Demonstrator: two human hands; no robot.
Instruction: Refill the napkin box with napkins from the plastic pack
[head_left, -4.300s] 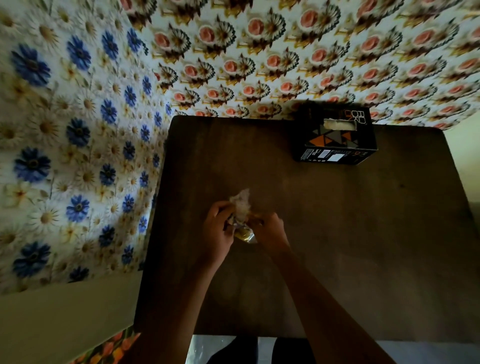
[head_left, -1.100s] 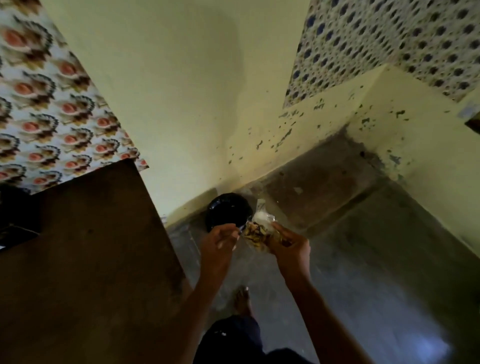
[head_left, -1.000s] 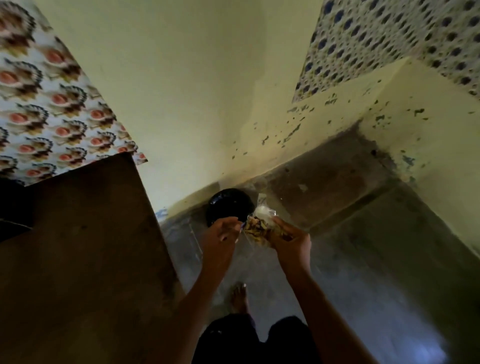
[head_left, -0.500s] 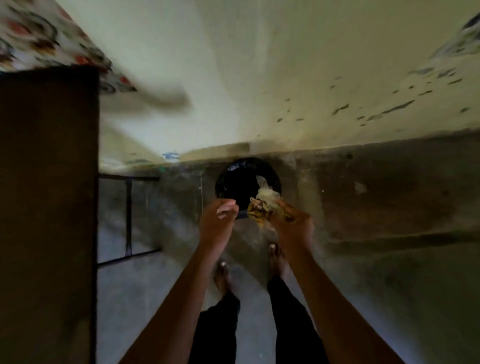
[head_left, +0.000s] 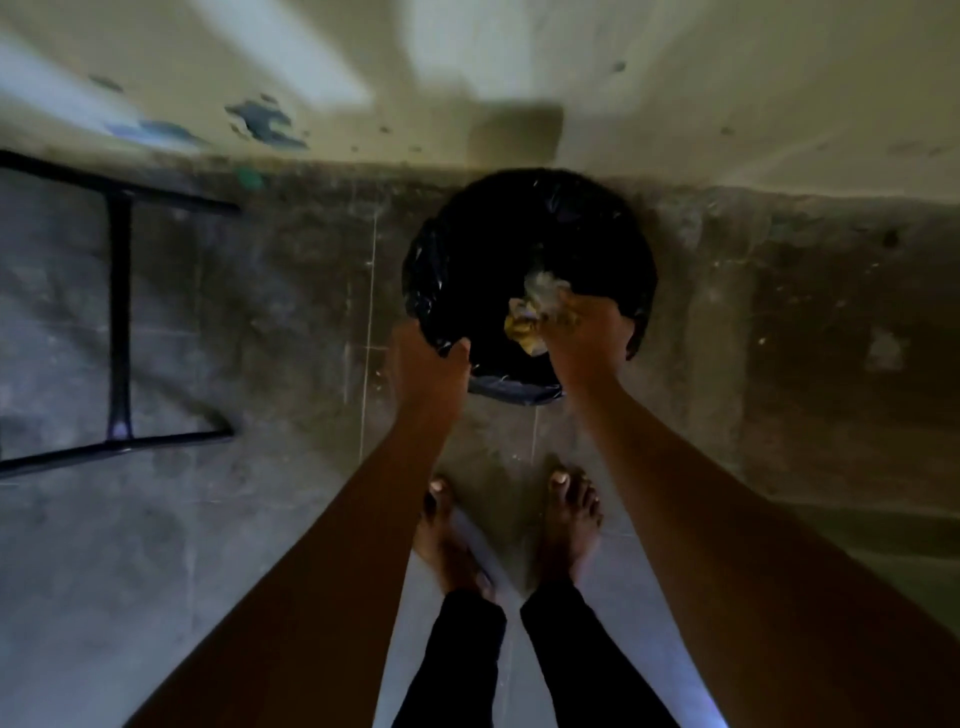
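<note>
My right hand (head_left: 584, 338) grips a crumpled plastic pack (head_left: 537, 312), clear with yellow print, over the open mouth of a round black bin (head_left: 524, 234) lined with a black bag. My left hand (head_left: 431, 358) grips the bin liner's near-left rim. The napkin box and the table top are out of view.
The bin stands on a grey concrete floor against a yellowish wall (head_left: 467, 67). A black metal table frame (head_left: 118, 322) stands at the left. My bare feet (head_left: 511, 525) are just in front of the bin.
The view has swung from the table down to the floor bin. Both hands have come closer over the bin, the left now holding its liner rim, the right still holding the pack.
</note>
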